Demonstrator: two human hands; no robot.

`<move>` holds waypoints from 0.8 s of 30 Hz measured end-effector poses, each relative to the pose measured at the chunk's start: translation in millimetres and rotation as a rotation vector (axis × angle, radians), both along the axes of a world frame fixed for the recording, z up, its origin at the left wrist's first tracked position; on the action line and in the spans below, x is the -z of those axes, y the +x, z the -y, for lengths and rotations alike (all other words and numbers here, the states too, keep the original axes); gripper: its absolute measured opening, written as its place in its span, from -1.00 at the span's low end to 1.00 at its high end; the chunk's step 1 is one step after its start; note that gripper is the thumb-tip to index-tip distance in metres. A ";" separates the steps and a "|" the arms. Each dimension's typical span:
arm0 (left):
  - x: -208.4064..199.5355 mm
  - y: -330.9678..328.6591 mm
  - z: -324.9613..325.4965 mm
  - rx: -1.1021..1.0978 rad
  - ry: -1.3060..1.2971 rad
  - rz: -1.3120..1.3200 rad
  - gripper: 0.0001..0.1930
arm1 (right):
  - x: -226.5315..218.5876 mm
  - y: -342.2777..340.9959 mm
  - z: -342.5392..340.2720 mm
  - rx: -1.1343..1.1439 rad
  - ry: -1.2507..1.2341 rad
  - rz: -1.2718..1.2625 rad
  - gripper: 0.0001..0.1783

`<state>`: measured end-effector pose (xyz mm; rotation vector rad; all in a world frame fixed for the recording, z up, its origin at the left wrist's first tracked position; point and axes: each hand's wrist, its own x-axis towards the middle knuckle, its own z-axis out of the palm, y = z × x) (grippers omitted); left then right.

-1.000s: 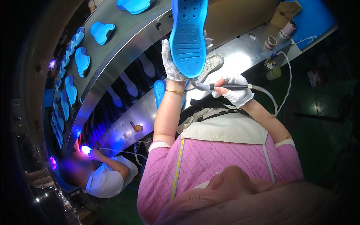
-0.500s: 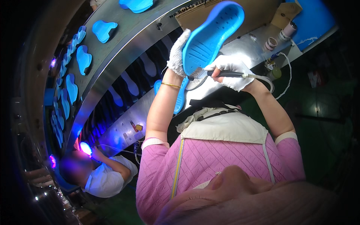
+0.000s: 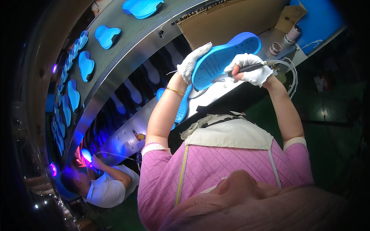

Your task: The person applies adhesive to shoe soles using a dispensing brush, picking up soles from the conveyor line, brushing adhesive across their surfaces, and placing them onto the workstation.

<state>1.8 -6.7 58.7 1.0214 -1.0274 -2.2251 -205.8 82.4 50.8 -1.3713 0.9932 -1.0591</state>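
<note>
I count two gloved hands (image 3: 194,61), one black-handled tool (image 3: 250,67), one gold bangle (image 3: 175,91), one held blue shoe sole (image 3: 210,66), easily five more soles (image 3: 86,66) on the conveyor (image 3: 128,27).

A dark, metal-edged conveyor belt (image 3: 104,59) carries curved, bright-blue shoe parts (image 3: 104,35) at upper left of a footwear workshop, where a perforated blue shoe sole (image 3: 220,57) is held at upper center.

A greenish conveyor belt (image 3: 129,32) curves through the upper left, edged by a steel rail (image 3: 131,56); brown cardboard (image 3: 231,25) stands beside it. Two pale rolls (image 3: 275,48) sit near a blue panel (image 3: 327,27). Lower left, a white-shirted co-worker (image 3: 110,188) leans near a pink-purple light (image 3: 53,169); a yellow block (image 3: 142,136) lies on steel
</note>
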 end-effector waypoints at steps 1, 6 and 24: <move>2.3 -2.5 -0.7 -0.031 0.011 -0.025 -0.45 | 0.1 -0.3 -0.7 -0.073 -0.014 0.144 -0.85; 15.3 -5.2 -9.8 -0.050 0.104 -0.279 -0.38 | -8.6 -17.1 14.1 0.206 -0.069 0.016 -0.86; 33.1 28.2 -4.5 -0.135 -0.092 -0.424 -0.26 | -18.0 13.6 -4.8 0.019 -0.617 -0.439 -0.83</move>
